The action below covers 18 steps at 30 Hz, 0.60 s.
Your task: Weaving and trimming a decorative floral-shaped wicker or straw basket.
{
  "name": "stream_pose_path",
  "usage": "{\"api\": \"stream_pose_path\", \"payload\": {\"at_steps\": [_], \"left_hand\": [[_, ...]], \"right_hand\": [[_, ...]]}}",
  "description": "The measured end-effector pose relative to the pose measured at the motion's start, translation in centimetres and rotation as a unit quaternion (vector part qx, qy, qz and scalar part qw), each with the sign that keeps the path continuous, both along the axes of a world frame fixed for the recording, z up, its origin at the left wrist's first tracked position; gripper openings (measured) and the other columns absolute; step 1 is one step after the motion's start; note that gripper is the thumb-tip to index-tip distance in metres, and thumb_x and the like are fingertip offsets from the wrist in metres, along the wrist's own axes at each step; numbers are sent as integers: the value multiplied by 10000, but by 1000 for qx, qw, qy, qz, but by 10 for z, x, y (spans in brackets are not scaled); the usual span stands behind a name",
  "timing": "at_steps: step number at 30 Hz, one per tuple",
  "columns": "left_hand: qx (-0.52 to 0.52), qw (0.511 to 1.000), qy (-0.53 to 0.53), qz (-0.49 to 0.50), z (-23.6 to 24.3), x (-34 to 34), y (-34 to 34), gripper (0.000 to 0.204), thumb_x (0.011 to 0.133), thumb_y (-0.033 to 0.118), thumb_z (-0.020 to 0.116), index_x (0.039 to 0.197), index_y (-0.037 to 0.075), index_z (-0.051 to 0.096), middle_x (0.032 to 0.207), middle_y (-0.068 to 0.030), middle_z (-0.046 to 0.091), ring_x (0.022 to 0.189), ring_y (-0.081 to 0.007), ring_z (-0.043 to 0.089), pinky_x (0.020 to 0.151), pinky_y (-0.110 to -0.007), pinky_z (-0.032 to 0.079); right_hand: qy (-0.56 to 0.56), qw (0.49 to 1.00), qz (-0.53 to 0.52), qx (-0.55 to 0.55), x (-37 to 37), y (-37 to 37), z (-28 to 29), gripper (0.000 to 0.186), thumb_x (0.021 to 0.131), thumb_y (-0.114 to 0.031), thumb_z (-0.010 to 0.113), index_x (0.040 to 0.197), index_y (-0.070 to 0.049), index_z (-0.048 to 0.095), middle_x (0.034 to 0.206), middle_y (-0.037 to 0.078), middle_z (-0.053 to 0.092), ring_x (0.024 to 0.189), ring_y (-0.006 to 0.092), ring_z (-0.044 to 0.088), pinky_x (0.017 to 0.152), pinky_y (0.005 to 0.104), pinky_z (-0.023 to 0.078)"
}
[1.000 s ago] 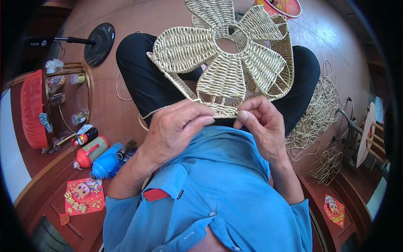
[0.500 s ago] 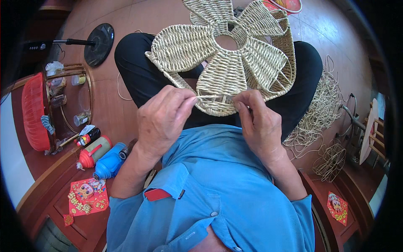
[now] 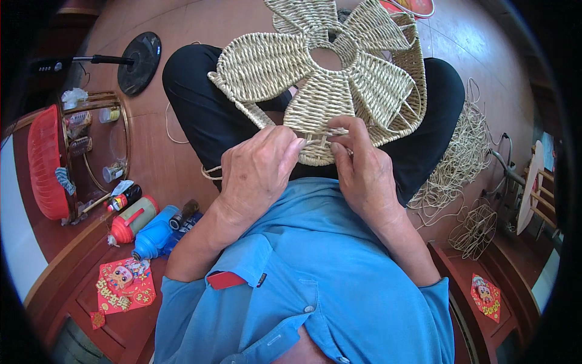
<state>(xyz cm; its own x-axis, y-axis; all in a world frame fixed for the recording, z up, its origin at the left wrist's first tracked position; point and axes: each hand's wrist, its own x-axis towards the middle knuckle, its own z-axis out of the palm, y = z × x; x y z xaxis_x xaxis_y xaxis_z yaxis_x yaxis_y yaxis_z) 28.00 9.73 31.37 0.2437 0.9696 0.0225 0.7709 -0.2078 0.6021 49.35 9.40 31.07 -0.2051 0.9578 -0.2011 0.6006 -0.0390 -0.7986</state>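
Observation:
A woven straw piece with flower-like petals (image 3: pixel 264 67) around a round hole rests across my lap. Its thick braided rim (image 3: pixel 316 159) curves just beyond my shirt. My left hand (image 3: pixel 260 170) is closed at the rim's left part, thumb and forefinger pinched, with a loop of straw cord (image 3: pixel 210 173) sticking out beside it. My right hand (image 3: pixel 362 167) is closed at the tip of the nearest petal, a short bit of cord showing between its fingers. Between the hands, a few strands bridge the gap from petal to rim. My fingers partly cover the cord.
A heap of loose straw cord (image 3: pixel 454 155) lies on the floor at right, with a smaller coil (image 3: pixel 474 232) nearer. Thermos flasks (image 3: pixel 154 232) and a dark bottle (image 3: pixel 126 197) stand at left, near a rack with jars (image 3: pixel 111 173). Farther back is a round black stand base (image 3: pixel 139 64).
The cord stretched between my hands is no longer seen taut. My left hand has moved right and slightly nearer me, my right hand slightly left; a cord loop now shows left of my left hand.

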Motion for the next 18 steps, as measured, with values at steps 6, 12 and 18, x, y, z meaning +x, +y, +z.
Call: {"api": "stream_pose_path", "payload": {"at_steps": [6,12,18], "left_hand": [[-20,1000,9,-11,11,1,3,151,995,178,788,970,51,711,869,-128,691,776,-354,703,697,-454,541],[87,992,-10,-87,6,17,9,220,882,143,852,1075,104,753,1038,-66,684,994,-307,654,865,-452,509],[39,984,-77,-157,12,27,18,226,879,102,850,1085,106,759,1045,-60,688,989,-298,651,865,-426,512]], "right_hand": [[-4,993,-24,113,-9,-8,-11,302,1041,42,656,1324,-51,607,989,193,761,835,369,788,732,419,613],[18,979,22,200,16,-15,-10,348,989,79,707,1307,-8,595,1067,140,753,831,281,777,721,373,628],[384,920,-75,8,41,-14,17,308,1071,73,632,1346,-11,521,1187,120,722,1112,161,723,968,307,584]]}}
